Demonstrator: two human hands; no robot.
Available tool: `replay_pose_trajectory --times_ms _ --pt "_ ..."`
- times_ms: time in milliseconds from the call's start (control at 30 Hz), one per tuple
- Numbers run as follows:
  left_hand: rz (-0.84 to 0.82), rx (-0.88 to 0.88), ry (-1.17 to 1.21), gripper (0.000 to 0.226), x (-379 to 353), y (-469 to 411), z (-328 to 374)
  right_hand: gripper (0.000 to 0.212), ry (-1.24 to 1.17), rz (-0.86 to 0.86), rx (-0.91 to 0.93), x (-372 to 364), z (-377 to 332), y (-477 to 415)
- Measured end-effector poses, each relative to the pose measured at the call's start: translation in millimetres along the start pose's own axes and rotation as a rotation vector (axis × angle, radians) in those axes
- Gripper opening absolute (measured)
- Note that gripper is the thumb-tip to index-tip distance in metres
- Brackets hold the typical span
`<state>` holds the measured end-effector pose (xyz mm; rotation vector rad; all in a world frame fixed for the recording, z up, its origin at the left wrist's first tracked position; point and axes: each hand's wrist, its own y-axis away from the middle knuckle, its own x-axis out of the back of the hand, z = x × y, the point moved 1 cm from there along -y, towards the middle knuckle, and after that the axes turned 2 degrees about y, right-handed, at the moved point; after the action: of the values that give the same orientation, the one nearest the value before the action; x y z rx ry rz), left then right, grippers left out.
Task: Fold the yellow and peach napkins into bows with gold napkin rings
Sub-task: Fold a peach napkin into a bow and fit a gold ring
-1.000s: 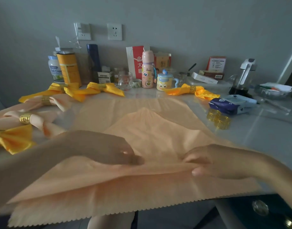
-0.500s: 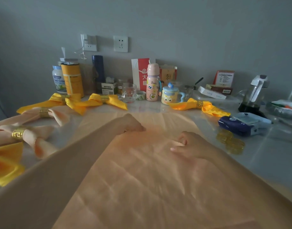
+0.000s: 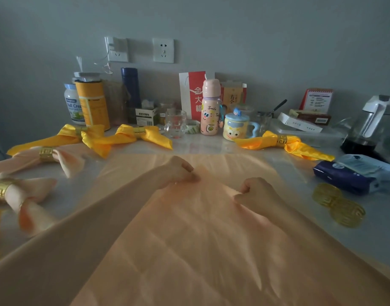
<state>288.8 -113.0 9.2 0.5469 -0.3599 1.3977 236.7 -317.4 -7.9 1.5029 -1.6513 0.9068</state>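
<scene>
**Head view: peach napkin mid-fold, both hands pinching the far layer**

Head camera looks down on the peach napkin (image 3: pixel 189 239), spread over the table (image 3: pixel 361 244) in front of the person and reaching toward the row of finished bows. The left hand (image 3: pixel 178 171) has its fingers curled and pinches the cloth at the peak of the folded-over layer. The right hand (image 3: pixel 256 191), also curled, nips the same layer's edge close by, nearer the person and to the right.

This looks like an early flat fold of a new bow, well before any ring goes on. Next the layer wants laying down square and pressing along its crease, then folding again into a band. The thin cloth will likely wrinkle or slide if released unevenly.

Two loose gold rings (image 3: pixel 337 204) lie to the right, near a blue packet (image 3: pixel 344 177). Yellow bows (image 3: pixel 132 135) and peach bows (image 3: pixel 48 154), already ringed, sit at the back and left.

Against the frame a second ago, both hands are much farther from the body. Then they held a fold close to the near edge. Half a second ago they were almost where they are now.
</scene>
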Motion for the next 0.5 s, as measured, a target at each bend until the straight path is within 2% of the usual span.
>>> replay_pose_trajectory --times_ms 133,233,367,500 --pt "-0.012 -0.004 0.036 0.039 -3.1 -9.1 -6.0 0.020 -0.125 -0.127 -0.030 6.5 -1.3 -7.9" --pt "0.000 -0.014 0.060 0.040 -3.4 -11.9 -5.3 0.011 -0.133 -0.138 -0.001 6.8 -4.1 -12.8" --pt "-0.002 -0.049 0.131 0.031 1.8 -13.1 2.7 0.023 -0.182 -0.131 0.034 7.9 -6.2 -16.6" --pt "-0.029 -0.069 0.271 0.016 7.2 -12.6 9.0 0.025 -0.330 -0.237 -0.042 18.4 -5.9 -23.9"
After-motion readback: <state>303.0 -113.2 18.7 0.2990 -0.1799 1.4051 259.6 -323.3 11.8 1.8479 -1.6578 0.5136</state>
